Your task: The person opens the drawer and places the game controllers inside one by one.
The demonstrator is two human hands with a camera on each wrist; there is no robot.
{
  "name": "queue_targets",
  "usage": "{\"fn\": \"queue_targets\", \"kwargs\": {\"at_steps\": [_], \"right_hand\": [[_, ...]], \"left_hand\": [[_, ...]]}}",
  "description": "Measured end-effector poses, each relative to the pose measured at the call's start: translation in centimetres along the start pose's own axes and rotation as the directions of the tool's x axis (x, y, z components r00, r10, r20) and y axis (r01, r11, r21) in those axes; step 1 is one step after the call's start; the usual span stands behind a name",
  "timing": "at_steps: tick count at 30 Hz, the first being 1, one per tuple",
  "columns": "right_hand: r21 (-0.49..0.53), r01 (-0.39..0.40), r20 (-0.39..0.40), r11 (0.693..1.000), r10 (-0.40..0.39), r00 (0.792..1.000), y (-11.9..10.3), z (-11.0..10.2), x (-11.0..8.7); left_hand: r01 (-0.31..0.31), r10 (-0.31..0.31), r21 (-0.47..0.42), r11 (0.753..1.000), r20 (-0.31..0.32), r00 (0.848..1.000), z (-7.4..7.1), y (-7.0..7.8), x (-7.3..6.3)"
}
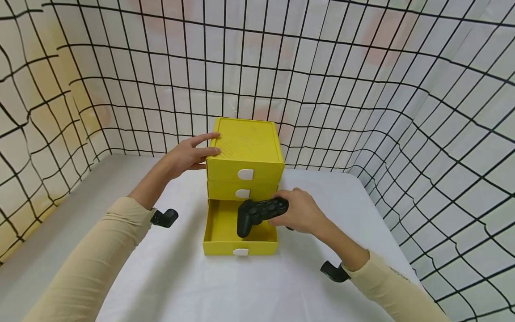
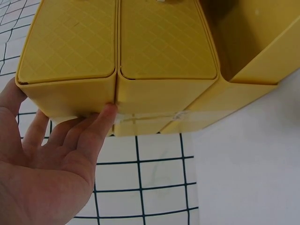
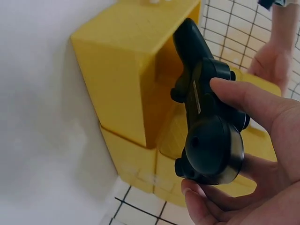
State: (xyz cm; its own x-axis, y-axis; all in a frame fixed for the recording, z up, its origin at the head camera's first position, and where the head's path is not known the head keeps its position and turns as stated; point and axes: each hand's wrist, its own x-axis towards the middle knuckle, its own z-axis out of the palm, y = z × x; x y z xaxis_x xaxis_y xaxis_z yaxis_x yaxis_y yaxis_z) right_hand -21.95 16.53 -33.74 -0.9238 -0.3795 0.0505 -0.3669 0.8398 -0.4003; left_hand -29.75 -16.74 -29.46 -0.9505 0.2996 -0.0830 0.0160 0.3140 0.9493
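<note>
A yellow three-drawer unit [image 1: 249,141] stands upright on the white surface, its bottom drawer [image 1: 240,248] pulled out. My left hand [image 1: 186,156] rests at the unit's upper left, with fingers reaching over the top edge; in the left wrist view, other fingers [image 2: 93,136] lie along the side wall. A black game controller [image 1: 257,213] hangs tilted above the pulled-out drawer, gripped by one end in my right hand [image 1: 301,211]. The right wrist view shows the thumb on one face of the controller [image 3: 208,140] and fingers behind it. Inside the drawer, the part behind the controller is hidden.
Black wire mesh [image 1: 257,62] encloses the back and both sides, close behind the unit. The upper two drawers are closed, each with a white pull tab [image 1: 245,174]. White cloth [image 1: 249,290] covers the table. A black wrist-worn device [image 1: 165,218] sticks out from each sleeve.
</note>
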Motion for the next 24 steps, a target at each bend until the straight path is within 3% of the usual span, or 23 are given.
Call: {"fn": "queue_targets", "kwargs": {"at_steps": [17, 24], "right_hand": [[0.046, 0.098, -0.048, 0.994, -0.096, 0.994, -1.3, 3.9, 2.1], [0.048, 0.090, -0.052, 0.995, -0.088, 0.995, -1.5, 4.9, 2.4]], "left_hand": [[0.005, -0.005, 0.004, 1.000, -0.002, 1.000, -0.1, 0.1, 0.0], [0.011, -0.011, 0.003, 1.000, -0.005, 1.000, -0.1, 0.1, 0.0]]}}
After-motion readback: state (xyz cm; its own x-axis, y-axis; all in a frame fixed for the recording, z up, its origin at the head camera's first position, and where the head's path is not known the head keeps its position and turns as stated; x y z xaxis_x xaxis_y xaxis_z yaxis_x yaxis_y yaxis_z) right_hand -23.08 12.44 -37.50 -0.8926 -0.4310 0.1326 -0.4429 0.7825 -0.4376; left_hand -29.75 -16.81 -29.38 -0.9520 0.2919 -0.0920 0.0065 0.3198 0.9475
